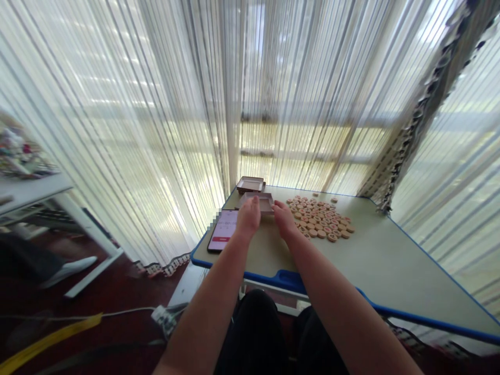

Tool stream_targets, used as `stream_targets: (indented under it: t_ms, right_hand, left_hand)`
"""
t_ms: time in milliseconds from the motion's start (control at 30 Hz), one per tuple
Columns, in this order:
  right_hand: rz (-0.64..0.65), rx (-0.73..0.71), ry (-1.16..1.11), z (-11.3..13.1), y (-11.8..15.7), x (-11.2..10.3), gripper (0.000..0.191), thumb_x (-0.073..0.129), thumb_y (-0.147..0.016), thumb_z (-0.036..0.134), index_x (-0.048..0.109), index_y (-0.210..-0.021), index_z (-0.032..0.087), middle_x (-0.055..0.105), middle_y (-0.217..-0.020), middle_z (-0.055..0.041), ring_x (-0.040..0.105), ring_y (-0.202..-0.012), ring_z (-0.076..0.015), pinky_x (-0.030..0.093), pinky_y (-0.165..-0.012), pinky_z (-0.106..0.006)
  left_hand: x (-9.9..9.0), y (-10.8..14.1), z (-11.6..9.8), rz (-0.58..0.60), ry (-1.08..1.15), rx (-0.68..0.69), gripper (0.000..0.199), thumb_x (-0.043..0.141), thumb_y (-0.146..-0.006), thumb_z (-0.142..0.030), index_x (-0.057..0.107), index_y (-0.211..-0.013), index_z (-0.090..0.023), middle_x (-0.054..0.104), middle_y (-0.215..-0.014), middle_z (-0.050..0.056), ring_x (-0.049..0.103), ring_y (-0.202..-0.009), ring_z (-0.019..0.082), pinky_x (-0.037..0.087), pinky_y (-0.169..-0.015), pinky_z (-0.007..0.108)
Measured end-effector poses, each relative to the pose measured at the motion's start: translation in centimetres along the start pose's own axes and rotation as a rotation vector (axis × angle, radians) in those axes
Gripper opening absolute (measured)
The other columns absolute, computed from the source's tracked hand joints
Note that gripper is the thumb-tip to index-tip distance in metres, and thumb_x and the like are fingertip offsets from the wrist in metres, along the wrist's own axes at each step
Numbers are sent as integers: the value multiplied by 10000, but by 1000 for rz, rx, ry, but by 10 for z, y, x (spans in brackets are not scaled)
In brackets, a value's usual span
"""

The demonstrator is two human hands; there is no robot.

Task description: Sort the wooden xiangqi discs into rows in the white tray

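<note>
Evidently, both hands grip a shallow box — rectangular (smooth-looking).

From head height above our lap, our only view looks forward and down along both forearms, over the bench to the curtains.

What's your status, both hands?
Left hand and right hand on the open box, one each side. Phone left, round pieces right; second box just behind.

Tray partly hidden (phone text blurred).
</note>
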State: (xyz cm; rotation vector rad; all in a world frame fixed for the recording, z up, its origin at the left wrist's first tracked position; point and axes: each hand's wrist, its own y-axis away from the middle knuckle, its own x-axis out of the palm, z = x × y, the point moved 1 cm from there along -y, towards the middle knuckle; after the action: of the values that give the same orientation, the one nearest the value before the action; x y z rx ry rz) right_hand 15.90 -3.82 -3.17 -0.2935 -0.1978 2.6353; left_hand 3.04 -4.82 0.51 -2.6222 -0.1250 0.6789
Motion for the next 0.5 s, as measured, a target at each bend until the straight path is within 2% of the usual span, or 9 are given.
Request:
stream_targets:
  t_ms: [67,133,367,500]
  right_hand:
    - [-25,8,-12,-3,-3,-3,401,464,-692,281,586,-1045,136,602,-1089,-99,553,-1000,-217,428,-844,-321]
    - [-48,11,-24,-4,-4,-5,416,459,-685,283,582,-1049,124,604,-1084,-108,553,-1001,-215,425,-846,-315]
    - [-72,-5,-62,0,1,-9,391,476,-658,264,602,-1000,123,629,-1025,-100,579,-940,-196,435,-814,-290]
    - [-88,-25,-85,-3,1,-13,387,475,-658,267,596,-997,124,644,-966,-86,598,-851,-186,459,-731,-275]
  left_hand:
    - [5,8,-7,-41,-11,100,460,208,-881,-419,572,-868,-137,611,-902,122,550,-907,215,404,-816,347]
    - [8,13,-9,-73,-8,139,431,210,-888,-387,564,-872,-140,605,-897,114,547,-901,205,408,-818,340]
    - [10,13,-1,-133,-33,136,335,276,-876,-299,563,-844,-129,597,-883,118,541,-904,206,414,-835,356]
    - [13,10,3,-182,-15,87,290,326,-852,-246,576,-901,-107,607,-924,136,542,-937,217,414,-855,368]
